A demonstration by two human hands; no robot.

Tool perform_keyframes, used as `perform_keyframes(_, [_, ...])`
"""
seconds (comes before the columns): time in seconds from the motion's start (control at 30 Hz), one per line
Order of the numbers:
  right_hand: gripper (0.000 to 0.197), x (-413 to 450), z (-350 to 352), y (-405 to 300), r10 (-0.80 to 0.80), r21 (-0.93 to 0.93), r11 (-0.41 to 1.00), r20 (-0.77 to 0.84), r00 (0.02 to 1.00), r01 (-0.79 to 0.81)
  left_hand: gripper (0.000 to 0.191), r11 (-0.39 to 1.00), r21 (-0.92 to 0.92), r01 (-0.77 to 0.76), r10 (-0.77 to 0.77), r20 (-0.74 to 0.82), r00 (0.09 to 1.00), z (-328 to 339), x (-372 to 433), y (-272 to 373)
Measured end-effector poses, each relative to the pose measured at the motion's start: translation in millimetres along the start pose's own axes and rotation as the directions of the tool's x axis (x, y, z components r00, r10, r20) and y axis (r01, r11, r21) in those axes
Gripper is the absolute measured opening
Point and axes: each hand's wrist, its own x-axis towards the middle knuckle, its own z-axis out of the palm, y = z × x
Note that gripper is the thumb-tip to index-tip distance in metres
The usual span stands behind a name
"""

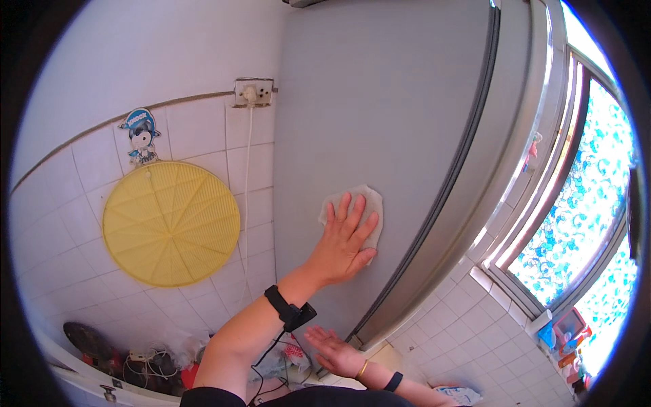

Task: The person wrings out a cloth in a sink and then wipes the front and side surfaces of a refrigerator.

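My left hand lies spread on a pale grey cloth, pressing it flat against the grey side panel of a refrigerator. The cloth sits on the lower part of the panel and shows around the fingers. A black wrist strap with a small device is on the left forearm. My right hand hangs lower, beside the panel's bottom edge, with its fingers extended and nothing held. It wears a yellow bangle and a dark band. Whether it touches the panel cannot be told.
A round yellow ribbed mat hangs on the tiled wall to the left, below a cartoon sticker. A cord runs down from a wall socket. Tangled cables and clutter lie at lower left. Bottles stand by the patterned window.
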Motion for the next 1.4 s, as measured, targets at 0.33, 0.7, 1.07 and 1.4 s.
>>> perform_keyframes(0.33, [0.061, -18.8, 3.7, 2.6, -0.021, 0.028, 0.999, -0.041, 0.999, 0.023, 0.067, 0.998, 0.046, -0.035, 0.036, -0.022, 0.999, -12.3, 48.2, 33.3])
perform_keyframes(0.7, [0.057, -25.2, 16.7, 13.6, -0.091, 0.1, 0.991, -0.013, 0.996, 0.092, 0.064, 0.995, -0.046, 0.083, -0.083, 0.014, 0.996, -3.7, 18.4, 64.3])
perform_keyframes(1.07, [0.05, -34.2, 28.0, 30.3, -0.086, 0.165, 0.984, 0.076, 0.993, 0.073, 0.067, 1.0, -0.022, 0.013, -0.013, -0.012, 1.0, 12.8, 1.1, 69.8])
perform_keyframes(1.4, [0.024, -34.3, 22.2, 23.9, -0.117, 0.116, 0.986, -0.027, 0.993, 0.12, 0.071, 0.984, -0.129, 0.12, -0.129, -0.061, 0.99, 17.6, 3.2, 84.5])
